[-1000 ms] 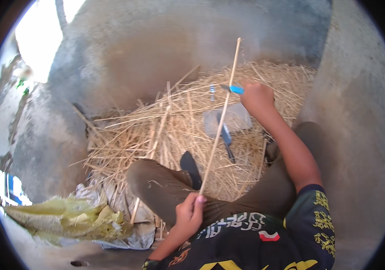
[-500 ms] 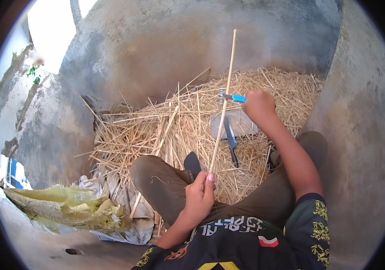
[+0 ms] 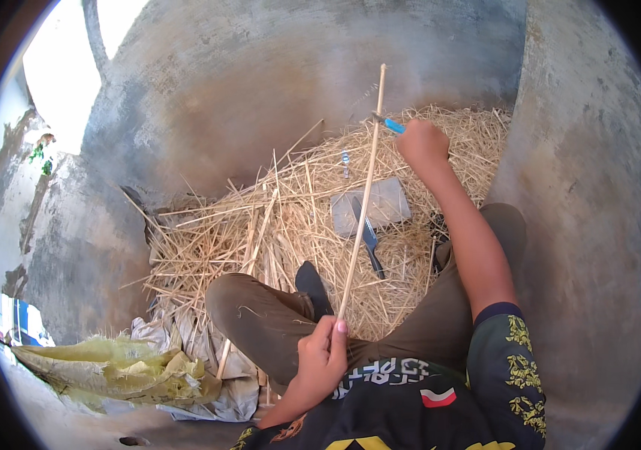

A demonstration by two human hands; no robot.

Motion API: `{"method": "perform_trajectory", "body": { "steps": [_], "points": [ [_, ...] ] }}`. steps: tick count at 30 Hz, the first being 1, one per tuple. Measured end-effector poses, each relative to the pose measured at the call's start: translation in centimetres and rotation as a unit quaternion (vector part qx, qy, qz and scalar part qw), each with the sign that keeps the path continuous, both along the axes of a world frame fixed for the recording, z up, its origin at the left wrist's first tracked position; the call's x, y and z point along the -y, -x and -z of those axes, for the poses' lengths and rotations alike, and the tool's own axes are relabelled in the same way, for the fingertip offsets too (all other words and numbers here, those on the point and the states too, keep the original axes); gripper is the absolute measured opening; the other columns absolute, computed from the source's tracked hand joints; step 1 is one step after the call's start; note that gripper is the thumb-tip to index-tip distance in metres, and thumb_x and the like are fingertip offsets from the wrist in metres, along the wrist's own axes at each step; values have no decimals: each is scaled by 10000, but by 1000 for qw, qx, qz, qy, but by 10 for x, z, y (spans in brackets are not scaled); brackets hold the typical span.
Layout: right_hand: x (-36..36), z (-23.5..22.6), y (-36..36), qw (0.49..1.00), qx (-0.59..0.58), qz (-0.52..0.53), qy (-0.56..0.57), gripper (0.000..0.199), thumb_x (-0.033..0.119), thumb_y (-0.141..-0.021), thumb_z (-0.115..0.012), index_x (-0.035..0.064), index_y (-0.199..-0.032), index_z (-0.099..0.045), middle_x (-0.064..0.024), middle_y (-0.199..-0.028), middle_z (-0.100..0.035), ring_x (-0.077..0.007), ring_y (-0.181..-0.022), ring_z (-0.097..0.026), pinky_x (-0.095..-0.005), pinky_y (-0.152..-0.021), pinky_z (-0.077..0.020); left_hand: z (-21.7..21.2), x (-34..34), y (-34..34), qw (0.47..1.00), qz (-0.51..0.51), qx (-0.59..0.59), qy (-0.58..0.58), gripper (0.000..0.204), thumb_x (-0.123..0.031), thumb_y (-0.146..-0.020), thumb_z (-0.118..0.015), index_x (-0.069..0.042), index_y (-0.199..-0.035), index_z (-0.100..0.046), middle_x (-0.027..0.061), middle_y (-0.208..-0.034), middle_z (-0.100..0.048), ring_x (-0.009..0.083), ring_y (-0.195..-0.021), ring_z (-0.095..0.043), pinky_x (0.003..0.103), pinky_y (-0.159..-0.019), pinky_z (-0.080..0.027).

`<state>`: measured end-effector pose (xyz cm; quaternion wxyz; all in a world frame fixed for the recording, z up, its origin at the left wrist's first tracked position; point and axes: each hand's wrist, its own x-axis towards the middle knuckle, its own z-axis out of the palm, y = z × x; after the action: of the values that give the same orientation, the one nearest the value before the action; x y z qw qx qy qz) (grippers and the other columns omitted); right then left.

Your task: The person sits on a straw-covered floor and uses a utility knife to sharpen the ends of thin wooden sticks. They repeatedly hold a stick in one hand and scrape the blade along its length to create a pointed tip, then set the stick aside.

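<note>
My left hand (image 3: 322,354) grips the near end of a long thin pale stick (image 3: 362,202) that slants up and away over a heap of straw (image 3: 275,217). Far out, my right hand (image 3: 422,144) is closed on a small tool with a blue handle (image 3: 392,125), whose tip meets the stick near its far end. I sit on the ground with my knees in brown trousers drawn up between the hands.
A dark-handled knife (image 3: 369,238) lies by a grey flat block (image 3: 371,206) on the straw. Crumpled yellow-green and white sacks (image 3: 122,367) lie at the lower left. Bare concrete walls (image 3: 275,82) close in behind and on the right.
The stick has swung more upright and my right hand with the blue tool has moved farther up along it. My left hand has shifted slightly right.
</note>
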<state>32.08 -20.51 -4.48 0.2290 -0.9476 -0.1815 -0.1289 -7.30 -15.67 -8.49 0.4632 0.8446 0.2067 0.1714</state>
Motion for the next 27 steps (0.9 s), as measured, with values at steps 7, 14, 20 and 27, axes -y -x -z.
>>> {"method": "perform_trajectory", "body": {
  "steps": [7, 14, 20, 27],
  "points": [
    [19, 0, -21, 997, -52, 59, -23, 196, 170, -915, -632, 52, -1000, -764, -153, -928, -755, -326, -888, -754, -429, -722, -594, -1, -7, 28, 999, 34, -31, 4, 256, -170, -1063, -527, -6, -878, -595, -2, -602, -555, 43, -549, -470, 243, -506, -379],
    [9, -3, 1, 999, -34, 10, 1, 200, 181, -900, -631, 52, -974, -765, -161, -889, -746, -326, -846, -752, -445, -702, -592, 8, -24, 33, 1000, 14, -16, -14, 213, -140, -1045, -553, 1, -898, -617, 4, -564, -503, 37, -509, -423, 261, -472, -347],
    [6, -18, 36, 998, -16, -54, 1, 232, 249, -894, -658, 45, -937, -760, -152, -811, -727, -324, -787, -742, -448, -700, -588, 11, -28, 24, 1000, -6, 0, -23, 207, -143, -1029, -588, 3, -886, -617, 10, -538, -465, 43, -495, -392, 266, -460, -333],
    [31, -24, 10, 992, -80, 30, -88, 275, 300, -896, -680, 43, -954, -758, -150, -845, -732, -315, -822, -739, -454, -738, -582, 33, -25, 39, 997, 28, 40, -56, 172, -102, -992, -639, -7, -851, -613, 36, -496, -430, 77, -424, -393, 277, -431, -336]
  ]
}}
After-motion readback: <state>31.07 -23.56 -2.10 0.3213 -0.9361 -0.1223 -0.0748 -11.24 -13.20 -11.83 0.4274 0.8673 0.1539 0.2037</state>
